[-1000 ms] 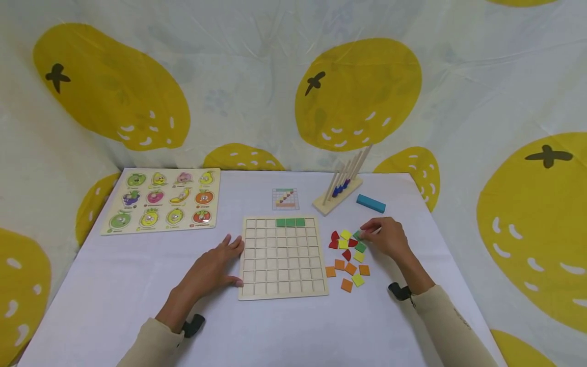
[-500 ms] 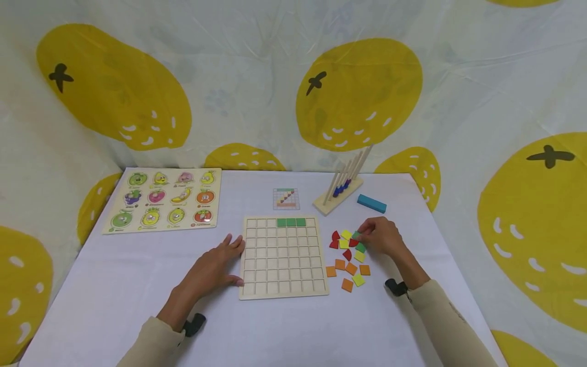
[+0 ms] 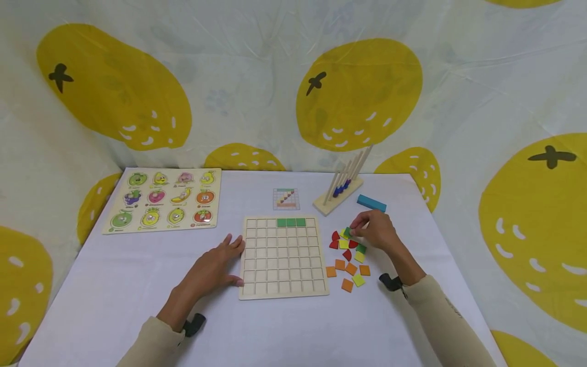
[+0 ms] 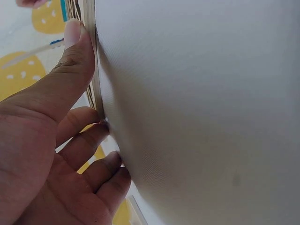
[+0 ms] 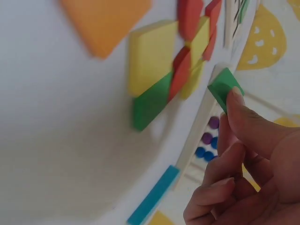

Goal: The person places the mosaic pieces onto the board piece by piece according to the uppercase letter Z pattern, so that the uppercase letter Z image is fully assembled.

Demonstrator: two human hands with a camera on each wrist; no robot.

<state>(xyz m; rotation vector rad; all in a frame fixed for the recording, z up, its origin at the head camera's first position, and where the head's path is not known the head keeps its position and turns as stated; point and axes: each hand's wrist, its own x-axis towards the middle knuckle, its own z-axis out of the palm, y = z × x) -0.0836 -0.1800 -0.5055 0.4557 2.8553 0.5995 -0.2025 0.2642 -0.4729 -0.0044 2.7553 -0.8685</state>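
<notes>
Between thumb and fingers, my right hand (image 3: 377, 232) pinches a green square tile (image 5: 226, 87), held above the loose pieces. Under it lie red quarter-round pieces (image 3: 347, 255), yellow square tiles (image 3: 359, 257), orange square tiles (image 3: 347, 285) and another green tile (image 5: 152, 104). A wooden grid board (image 3: 284, 297) lies left of these pieces, with 3 green tiles (image 3: 291, 223) side by side in its top row. My left hand (image 3: 212, 267) rests at the board's left edge, fingers spread and relaxed; in the left wrist view its thumb touches the edge.
Behind the board lies a small pattern card (image 3: 286, 199). A wooden peg stand (image 3: 337, 196) with blue beads and a teal bar (image 3: 371, 203) are at the back right. A fruit puzzle board (image 3: 162, 201) lies at the back left.
The right hand has lifted the green tile from the pile and moved it a little to the left. The left hand stays at the board's edge.
</notes>
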